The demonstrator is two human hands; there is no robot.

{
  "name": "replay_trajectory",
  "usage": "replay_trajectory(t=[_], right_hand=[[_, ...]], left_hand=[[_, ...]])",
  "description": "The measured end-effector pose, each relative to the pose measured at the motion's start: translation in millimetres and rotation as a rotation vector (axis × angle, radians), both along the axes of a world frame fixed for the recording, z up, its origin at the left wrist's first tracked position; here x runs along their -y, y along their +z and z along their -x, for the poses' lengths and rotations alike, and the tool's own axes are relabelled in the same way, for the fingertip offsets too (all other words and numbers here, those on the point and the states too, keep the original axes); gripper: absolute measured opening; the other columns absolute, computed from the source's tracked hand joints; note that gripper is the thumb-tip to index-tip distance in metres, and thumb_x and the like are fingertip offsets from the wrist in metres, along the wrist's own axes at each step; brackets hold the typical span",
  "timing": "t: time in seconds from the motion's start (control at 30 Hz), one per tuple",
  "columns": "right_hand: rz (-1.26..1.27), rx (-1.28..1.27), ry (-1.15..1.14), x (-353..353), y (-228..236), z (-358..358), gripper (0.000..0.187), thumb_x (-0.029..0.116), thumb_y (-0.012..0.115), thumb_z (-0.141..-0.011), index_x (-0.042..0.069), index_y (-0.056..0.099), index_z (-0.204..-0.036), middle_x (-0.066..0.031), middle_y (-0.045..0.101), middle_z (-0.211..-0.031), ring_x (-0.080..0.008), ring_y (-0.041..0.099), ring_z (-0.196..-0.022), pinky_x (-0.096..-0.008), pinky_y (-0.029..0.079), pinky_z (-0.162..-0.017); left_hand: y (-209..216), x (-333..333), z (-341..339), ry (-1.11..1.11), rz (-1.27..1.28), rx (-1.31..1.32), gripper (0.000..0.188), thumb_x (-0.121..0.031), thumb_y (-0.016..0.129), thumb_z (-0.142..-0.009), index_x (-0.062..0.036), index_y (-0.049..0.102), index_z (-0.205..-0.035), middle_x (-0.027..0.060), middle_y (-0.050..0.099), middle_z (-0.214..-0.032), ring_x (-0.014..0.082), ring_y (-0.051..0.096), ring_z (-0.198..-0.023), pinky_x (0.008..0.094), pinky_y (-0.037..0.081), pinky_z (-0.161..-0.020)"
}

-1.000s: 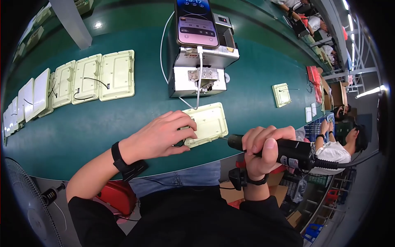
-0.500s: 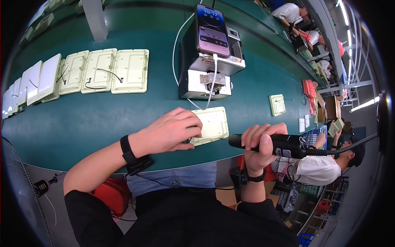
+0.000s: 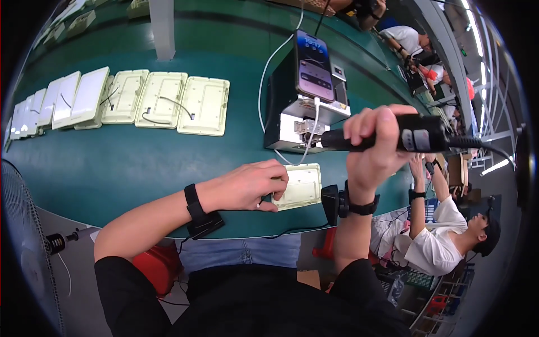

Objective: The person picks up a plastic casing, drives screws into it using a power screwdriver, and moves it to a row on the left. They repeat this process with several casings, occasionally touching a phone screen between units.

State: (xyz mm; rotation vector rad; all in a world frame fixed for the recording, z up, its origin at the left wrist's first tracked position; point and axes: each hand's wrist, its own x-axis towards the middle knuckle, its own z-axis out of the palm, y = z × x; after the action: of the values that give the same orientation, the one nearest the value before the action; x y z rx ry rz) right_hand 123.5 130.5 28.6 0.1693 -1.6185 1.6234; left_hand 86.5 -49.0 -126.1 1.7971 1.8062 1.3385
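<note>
Your right hand (image 3: 373,143), closed round black driver (image 3: 420,135), has swung up from pale panel (image 3: 302,188) to boxy machine (image 3: 287,130); driving appears paused; panel on green bench (image 3: 140,180), left hand (image 3: 252,184) bent over left edge, grip unclear

A green workbench (image 3: 140,163) spans the room, with a grey post (image 3: 162,28) rising at its far side. Beside its near left edge stands a wire-guarded fan (image 3: 31,241). Grey floor (image 3: 81,300) and a red plastic shape (image 3: 161,268) show below its near edge. Beyond its right end, grey beams (image 3: 449,39) slope above bright tube lights (image 3: 498,166).
</note>
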Motion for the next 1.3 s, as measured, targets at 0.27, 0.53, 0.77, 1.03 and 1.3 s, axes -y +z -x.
replay_trajectory(t=[0.27,0.53,0.77,1.03,1.3], right_hand=[[0.005,0.08,0.243,-0.5,-13.6,-81.1,0.015,0.018,0.058,-0.103,0.006,0.048,-0.105,-0.0045,0.049,-0.065,-0.0147,0.043,-0.046,-0.0326,0.042,-0.046],[0.037,0.245,0.257,18.5,-33.3,-107.7,0.026,0.019,0.067,-0.102,0.006,0.044,-0.105,-0.006,0.053,-0.067,-0.016,0.051,-0.052,-0.0339,0.047,-0.051],[0.087,0.283,0.321,10.0,-44.9,-113.5,0.025,0.01,0.068,-0.1,0.005,0.044,-0.105,-0.008,0.057,-0.07,-0.0178,0.055,-0.058,-0.0371,0.052,-0.059],[0.074,0.204,0.24,14.5,-52.2,-105.3,0.029,0.02,0.069,-0.1,0.007,0.042,-0.1,-0.0053,0.051,-0.064,-0.0143,0.047,-0.048,-0.0314,0.044,-0.047],[0.251,0.014,0.538,-4.0,-45.6,-130.0,0.026,0.014,0.068,-0.1,0.006,0.044,-0.098,-0.0035,0.05,-0.058,-0.0128,0.046,-0.043,-0.0282,0.042,-0.039]], left_hand=[[0.1,4.1,4.4,-0.009,0.022,0.05,0.034,-0.016,0.09,-0.074,-0.0098,0.062,-0.091,0.004,0.059,-0.114,0.0268,0.059,-0.114,0.0393,0.055,-0.09],[3.8,1.7,1.1,0.029,0.036,0.01,0.034,-0.014,0.091,-0.073,-0.0087,0.062,-0.091,0.0032,0.06,-0.111,0.0253,0.06,-0.112,0.0401,0.056,-0.09],[4.6,-0.2,1.0,0.048,0.049,-0.019,0.043,-0.016,0.092,-0.071,-0.0091,0.063,-0.103,0.0035,0.06,-0.112,0.0262,0.059,-0.113,0.0399,0.056,-0.091],[15.4,-9.6,-19.2,0.156,0.046,-0.187,0.057,-0.025,0.092,-0.071,-0.01,0.062,-0.118,0.011,0.059,-0.124,0.0347,0.057,-0.12,0.0436,0.052,-0.099],[18.7,7.4,-65.2,0.369,0.189,-0.506,0.059,-0.039,0.083,-0.082,-0.006,0.06,-0.125,0.0232,0.058,-0.139,0.0406,0.058,-0.127,0.0483,0.055,-0.103]])
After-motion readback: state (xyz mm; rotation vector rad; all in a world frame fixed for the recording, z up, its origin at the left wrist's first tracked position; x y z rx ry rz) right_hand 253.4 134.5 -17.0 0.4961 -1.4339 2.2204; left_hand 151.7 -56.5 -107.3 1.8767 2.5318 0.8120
